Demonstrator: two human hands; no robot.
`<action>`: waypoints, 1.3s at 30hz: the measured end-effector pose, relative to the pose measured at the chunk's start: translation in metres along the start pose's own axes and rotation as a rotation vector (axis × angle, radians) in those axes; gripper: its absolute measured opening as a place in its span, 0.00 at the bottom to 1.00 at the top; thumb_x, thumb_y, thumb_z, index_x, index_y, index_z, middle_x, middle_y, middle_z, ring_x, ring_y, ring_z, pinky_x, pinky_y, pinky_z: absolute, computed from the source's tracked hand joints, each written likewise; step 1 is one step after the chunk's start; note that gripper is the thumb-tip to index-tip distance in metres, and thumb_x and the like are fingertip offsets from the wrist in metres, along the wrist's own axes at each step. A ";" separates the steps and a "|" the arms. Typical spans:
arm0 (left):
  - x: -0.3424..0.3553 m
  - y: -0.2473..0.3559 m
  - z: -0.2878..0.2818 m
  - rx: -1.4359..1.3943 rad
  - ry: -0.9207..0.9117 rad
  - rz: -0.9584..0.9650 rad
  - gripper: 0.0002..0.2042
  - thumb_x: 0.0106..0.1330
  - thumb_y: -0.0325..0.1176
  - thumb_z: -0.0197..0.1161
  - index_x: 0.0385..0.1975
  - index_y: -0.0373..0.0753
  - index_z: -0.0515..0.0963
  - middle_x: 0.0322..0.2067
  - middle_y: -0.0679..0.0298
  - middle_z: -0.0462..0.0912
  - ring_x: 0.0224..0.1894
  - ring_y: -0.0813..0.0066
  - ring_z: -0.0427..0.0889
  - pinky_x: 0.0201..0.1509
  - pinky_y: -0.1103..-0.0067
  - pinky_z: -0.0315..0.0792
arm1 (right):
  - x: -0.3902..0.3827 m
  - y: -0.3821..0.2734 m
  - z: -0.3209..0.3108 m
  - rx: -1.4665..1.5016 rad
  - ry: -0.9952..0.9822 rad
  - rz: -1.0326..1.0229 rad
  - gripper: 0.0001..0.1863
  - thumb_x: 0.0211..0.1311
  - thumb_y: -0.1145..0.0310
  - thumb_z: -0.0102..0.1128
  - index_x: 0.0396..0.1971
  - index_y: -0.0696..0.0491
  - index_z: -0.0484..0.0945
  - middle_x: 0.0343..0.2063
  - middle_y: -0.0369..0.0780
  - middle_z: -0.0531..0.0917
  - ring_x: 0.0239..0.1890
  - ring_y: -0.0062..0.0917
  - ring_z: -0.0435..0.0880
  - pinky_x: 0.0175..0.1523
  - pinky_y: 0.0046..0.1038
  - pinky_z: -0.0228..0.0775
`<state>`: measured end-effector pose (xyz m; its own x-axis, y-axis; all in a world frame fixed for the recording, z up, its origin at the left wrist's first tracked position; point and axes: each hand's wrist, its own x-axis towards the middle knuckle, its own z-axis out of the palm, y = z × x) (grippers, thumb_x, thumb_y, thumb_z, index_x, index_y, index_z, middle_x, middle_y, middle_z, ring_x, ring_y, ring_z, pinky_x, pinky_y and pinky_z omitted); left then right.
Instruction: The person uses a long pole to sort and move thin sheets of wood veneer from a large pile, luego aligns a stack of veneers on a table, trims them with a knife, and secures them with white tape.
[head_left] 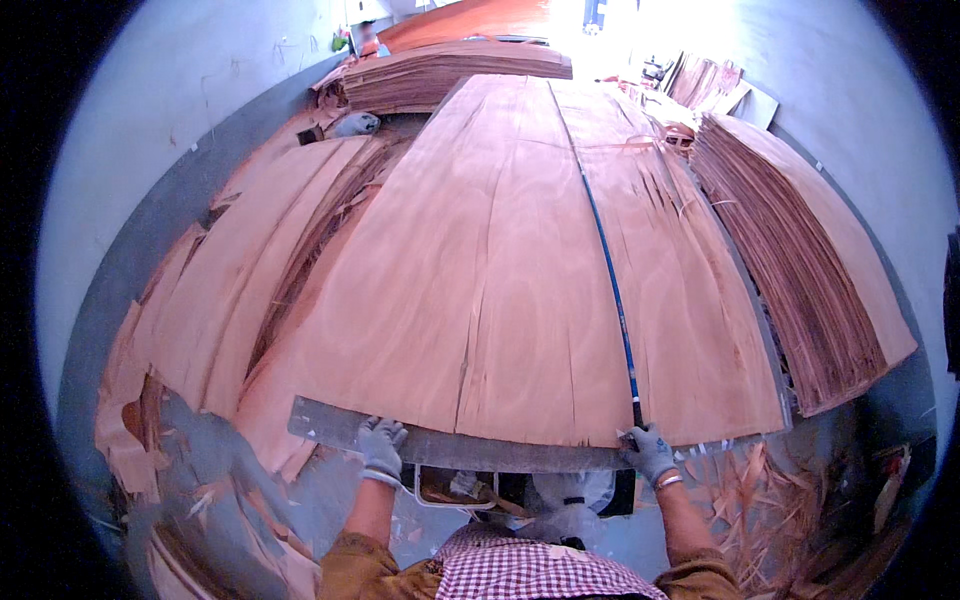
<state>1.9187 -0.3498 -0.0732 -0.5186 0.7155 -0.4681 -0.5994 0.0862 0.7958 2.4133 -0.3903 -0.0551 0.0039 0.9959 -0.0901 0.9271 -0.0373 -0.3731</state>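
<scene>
My left hand (382,446), in a grey work glove, rests on the near edge of a grey table (335,424) with its fingers apart. It holds nothing and sits just off the near left edge of a wood veneer sheet (420,300). My right hand (652,453), also gloved, is closed around the black handle end of a long thin blue pole (612,270). The pole lies lengthwise over the veneer and reaches to its far end. Several long cracks run through the veneer, and its right side has torn slits.
A thick stack of veneer (800,270) stands to the right. Loose veneer sheets (250,260) lie at the left, and another stack (450,75) is at the back. A white-rimmed bin (455,502) sits below the table's near edge. Veneer scraps (760,510) litter the floor.
</scene>
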 end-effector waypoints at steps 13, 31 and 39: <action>-0.059 -0.014 0.063 1.594 -0.799 1.408 0.20 0.48 0.40 0.62 0.43 0.47 0.75 0.42 0.64 0.75 0.47 0.65 0.72 0.51 0.65 0.62 | -0.002 -0.005 -0.002 -0.141 0.046 -0.002 0.10 0.51 0.59 0.63 0.32 0.44 0.78 0.33 0.50 0.75 0.34 0.46 0.80 0.37 0.42 0.72; -0.054 -0.037 0.058 1.653 -0.752 1.351 0.05 0.50 0.37 0.58 0.24 0.46 0.73 0.27 0.63 0.75 0.36 0.63 0.75 0.39 0.66 0.66 | -0.009 -0.015 -0.008 -0.288 0.035 -0.001 0.07 0.50 0.72 0.56 0.31 0.48 0.72 0.33 0.50 0.73 0.30 0.47 0.78 0.33 0.44 0.71; -0.058 -0.046 0.052 1.542 -0.661 1.403 0.03 0.48 0.34 0.58 0.20 0.47 0.71 0.23 0.65 0.73 0.32 0.64 0.74 0.34 0.67 0.64 | -0.017 -0.002 -0.004 -0.398 0.036 -0.064 0.06 0.50 0.69 0.57 0.28 0.49 0.72 0.32 0.50 0.73 0.30 0.45 0.78 0.31 0.43 0.70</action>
<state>2.0075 -0.3594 -0.0625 0.3663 0.8298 0.4211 0.8703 -0.4657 0.1605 2.4131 -0.4069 -0.0492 -0.0523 0.9977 -0.0435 0.9986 0.0528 0.0100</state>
